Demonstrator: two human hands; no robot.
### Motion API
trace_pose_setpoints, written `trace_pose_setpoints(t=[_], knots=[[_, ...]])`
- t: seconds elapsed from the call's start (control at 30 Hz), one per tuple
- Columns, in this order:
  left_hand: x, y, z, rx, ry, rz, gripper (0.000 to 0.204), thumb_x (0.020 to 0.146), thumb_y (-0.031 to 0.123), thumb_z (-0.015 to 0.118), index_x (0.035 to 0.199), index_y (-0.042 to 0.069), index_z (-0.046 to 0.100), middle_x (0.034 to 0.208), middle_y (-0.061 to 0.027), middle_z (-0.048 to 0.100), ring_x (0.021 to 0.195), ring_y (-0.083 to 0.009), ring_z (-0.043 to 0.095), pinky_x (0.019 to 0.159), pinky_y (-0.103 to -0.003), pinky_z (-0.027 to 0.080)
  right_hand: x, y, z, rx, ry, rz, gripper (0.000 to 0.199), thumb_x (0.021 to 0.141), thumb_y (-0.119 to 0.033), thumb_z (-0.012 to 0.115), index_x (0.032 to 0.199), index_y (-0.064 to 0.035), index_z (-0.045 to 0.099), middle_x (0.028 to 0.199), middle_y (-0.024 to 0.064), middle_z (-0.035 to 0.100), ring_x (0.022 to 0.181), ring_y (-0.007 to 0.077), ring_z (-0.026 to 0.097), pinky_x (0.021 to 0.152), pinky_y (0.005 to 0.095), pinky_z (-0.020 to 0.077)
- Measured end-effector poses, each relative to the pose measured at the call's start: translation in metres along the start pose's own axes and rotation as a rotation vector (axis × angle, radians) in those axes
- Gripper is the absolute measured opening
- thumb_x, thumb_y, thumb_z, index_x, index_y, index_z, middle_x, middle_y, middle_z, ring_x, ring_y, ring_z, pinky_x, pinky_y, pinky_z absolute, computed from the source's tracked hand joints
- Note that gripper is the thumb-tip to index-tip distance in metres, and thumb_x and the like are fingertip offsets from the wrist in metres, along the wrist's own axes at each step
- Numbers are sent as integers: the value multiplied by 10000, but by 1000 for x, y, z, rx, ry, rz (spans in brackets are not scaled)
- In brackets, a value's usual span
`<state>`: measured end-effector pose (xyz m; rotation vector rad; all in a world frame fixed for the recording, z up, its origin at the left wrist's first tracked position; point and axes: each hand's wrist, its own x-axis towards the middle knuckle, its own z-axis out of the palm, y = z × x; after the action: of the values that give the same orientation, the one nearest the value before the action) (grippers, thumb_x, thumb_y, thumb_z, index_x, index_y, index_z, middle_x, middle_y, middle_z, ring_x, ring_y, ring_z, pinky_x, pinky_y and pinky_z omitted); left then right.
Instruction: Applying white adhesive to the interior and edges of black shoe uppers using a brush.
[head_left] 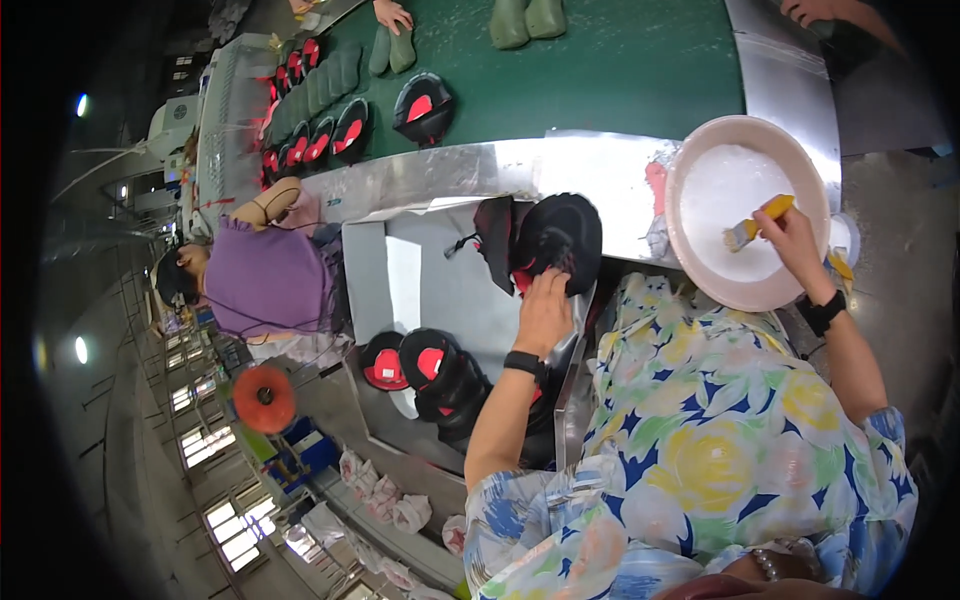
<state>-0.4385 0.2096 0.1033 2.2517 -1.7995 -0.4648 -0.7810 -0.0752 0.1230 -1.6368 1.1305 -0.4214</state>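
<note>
My left hand (546, 312) grips the lower edge of a black shoe upper (570, 225) with some red inside, over a grey-lined bin (455, 225). Its fingers are partly hidden in the opening. My right hand (797, 248) is closed around the yellow handle of a paintbrush (745, 233). The bristles are over the white contents of a large pale pink basin (690, 255), at the right. Several black shoe uppers with red linings (428, 362) are piled in the near left part of the bin.
Beyond a metal ledge (460, 170) runs a green conveyor belt (620, 90) carrying black-and-red uppers (424, 108) and green shoe lasts (527, 22). A person in purple (270, 275) is at the left; another person's hand (393, 16) touches lasts at the far side. A small white container (845, 235) stands beside the basin.
</note>
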Motion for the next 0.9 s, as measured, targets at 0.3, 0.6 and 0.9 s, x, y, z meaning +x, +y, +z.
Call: trace_pose_setpoints(t=[0.3, 0.6, 0.9], knots=[[42, -33, -11, 135, -309, 212, 707, 692, -33, 605, 1348, 215, 522, 1407, -128, 410, 1367, -370, 301, 1130, -533, 223, 12, 23, 1, -18, 153, -47, 246, 909, -222, 670, 896, 22, 638, 714, 56, 626, 652, 116, 581, 602, 260, 463], [111, -42, 2, -3, -209, 401, 573, 675, -57, 619, 1224, 105, 591, 1063, -159, 566, 980, -362, 548, 867, -440, 463, 21, -17, 47, -203, -100, -59, 238, 855, -219, 699, 889, 3, 621, 761, 175, 639, 680, 294, 628, 636, 354, 490], [141, -73, -86, -29, 255, 295, 379, 944, 120, 507, 1301, -6, 525, 1213, -120, 621, 1067, -218, 608, 931, -370, 497, 17, -13, 54, -316, -194, -370, 180, 852, -193, 662, 909, -30, 612, 851, 144, 637, 840, 321, 627, 754, 417, 491]])
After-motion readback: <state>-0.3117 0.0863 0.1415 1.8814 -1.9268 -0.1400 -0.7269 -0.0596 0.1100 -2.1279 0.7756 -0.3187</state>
